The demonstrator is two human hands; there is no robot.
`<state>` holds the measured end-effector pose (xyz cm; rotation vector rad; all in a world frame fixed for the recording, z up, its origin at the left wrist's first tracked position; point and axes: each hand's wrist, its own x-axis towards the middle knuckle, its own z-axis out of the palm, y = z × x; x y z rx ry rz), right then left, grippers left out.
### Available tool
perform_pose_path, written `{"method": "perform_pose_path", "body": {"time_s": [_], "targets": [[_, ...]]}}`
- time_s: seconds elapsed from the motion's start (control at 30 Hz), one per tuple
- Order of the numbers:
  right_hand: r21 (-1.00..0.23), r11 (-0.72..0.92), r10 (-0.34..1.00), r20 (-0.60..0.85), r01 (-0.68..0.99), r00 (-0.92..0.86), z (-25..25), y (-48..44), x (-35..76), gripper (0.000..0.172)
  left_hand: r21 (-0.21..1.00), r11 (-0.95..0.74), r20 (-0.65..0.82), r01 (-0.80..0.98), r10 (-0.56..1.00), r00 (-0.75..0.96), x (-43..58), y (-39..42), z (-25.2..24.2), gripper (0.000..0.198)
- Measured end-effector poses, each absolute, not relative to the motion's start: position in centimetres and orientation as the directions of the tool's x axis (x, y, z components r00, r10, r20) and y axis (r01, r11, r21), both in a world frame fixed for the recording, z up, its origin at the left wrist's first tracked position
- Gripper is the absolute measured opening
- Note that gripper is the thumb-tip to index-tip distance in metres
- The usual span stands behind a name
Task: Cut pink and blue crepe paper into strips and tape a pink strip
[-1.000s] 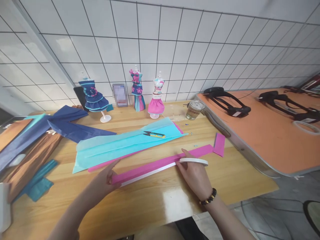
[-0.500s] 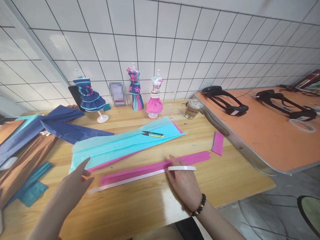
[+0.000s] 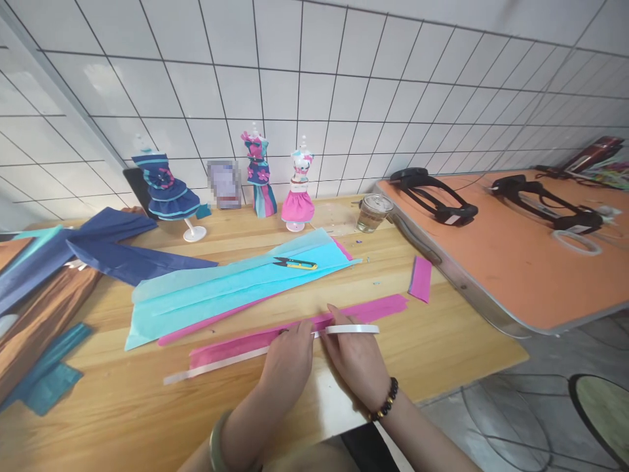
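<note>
A long pink crepe-paper strip (image 3: 230,349) lies slantwise before me, with white tape (image 3: 228,362) running along its near edge. My left hand (image 3: 289,359) rests on the strip's middle, its fingers closed at the tape. Right beside it, my right hand (image 3: 358,360) holds a white roll of tape (image 3: 352,329), seen edge-on across the fingers. Both sets of fingertips meet near the tape and partly hide it. Behind the strip lies a turquoise paper sheet (image 3: 196,298) over pink paper, with yellow-and-black thread snips (image 3: 295,263) on top.
Three small dress forms in paper dresses (image 3: 170,190) stand by the tiled wall. A lidded cup (image 3: 374,213) and a small pink piece (image 3: 420,279) are at right. Blue paper (image 3: 132,252) and brown paper (image 3: 54,301) pile up at left. Black headsets (image 3: 435,196) lie on the orange table.
My left hand has moved right from the strip's left end to its middle, beside my right hand, and its fingers have closed. My right hand stays with the tape roll.
</note>
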<state>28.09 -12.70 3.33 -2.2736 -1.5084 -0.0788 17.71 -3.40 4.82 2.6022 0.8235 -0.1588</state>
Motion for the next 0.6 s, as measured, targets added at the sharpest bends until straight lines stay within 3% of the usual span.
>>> {"method": "perform_pose_path", "body": {"time_s": [0.17, 0.33, 0.6], "targets": [[-0.35, -0.314, 0.877, 0.249, 0.882, 0.411, 3.1, -12.8, 28.4, 0.039, 0.265, -0.758, -0.249, 0.596, 0.543, 0.802, 18.4, -3.2, 4.4, 0.026], [-0.312, -0.289, 0.891, 0.259, 0.905, 0.374, 3.3, -13.4, 28.9, 0.04, 0.195, -0.77, -0.257, 0.608, 0.558, 0.789, 18.6, -3.6, 3.9, 0.024], [-0.243, -0.248, 0.902, 0.296, 0.938, 0.315, 3.6, -14.3, 30.6, 0.05, 0.2, -0.746, -0.276, 0.635, 0.579, 0.767, 19.3, -3.2, 3.7, 0.022]]}}
